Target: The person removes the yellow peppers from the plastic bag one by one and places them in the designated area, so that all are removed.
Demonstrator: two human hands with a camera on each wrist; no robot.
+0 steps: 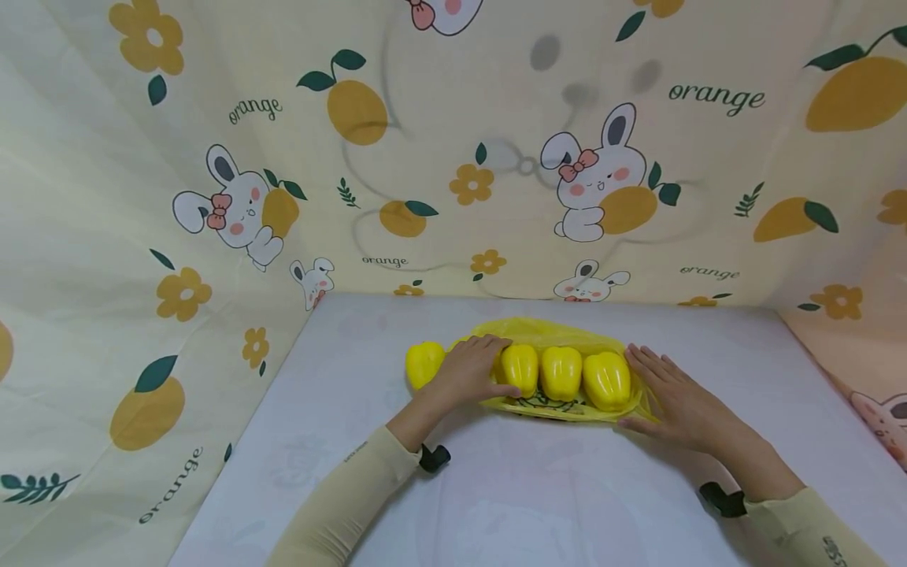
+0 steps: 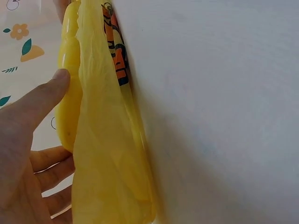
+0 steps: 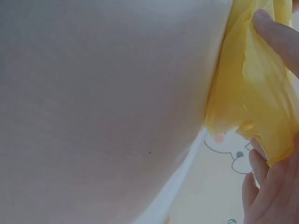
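Several glossy yellow bell peppers (image 1: pixel 562 374) lie in a row on a yellow plastic bag (image 1: pixel 538 332), which is spread flat on the table. My left hand (image 1: pixel 468 370) grips a pepper (image 2: pixel 70 112) toward the row's left, thumb along its near side and fingers behind it. Left of that hand lies another yellow pepper (image 1: pixel 423 362); part of the row is hidden under the hand. My right hand (image 1: pixel 683 402) rests at the bag's right end beside the last pepper (image 1: pixel 607 381), fingers straight and thumb against the crumpled plastic (image 3: pixel 261 84).
The white table (image 1: pixel 524 488) runs back to a hanging cloth (image 1: pixel 439 173) printed with rabbits, oranges and flowers, which also encloses both sides. Dark printing (image 2: pixel 117 51) shows on the bag's front edge. Black straps (image 1: pixel 434 458) sit at the wrists.
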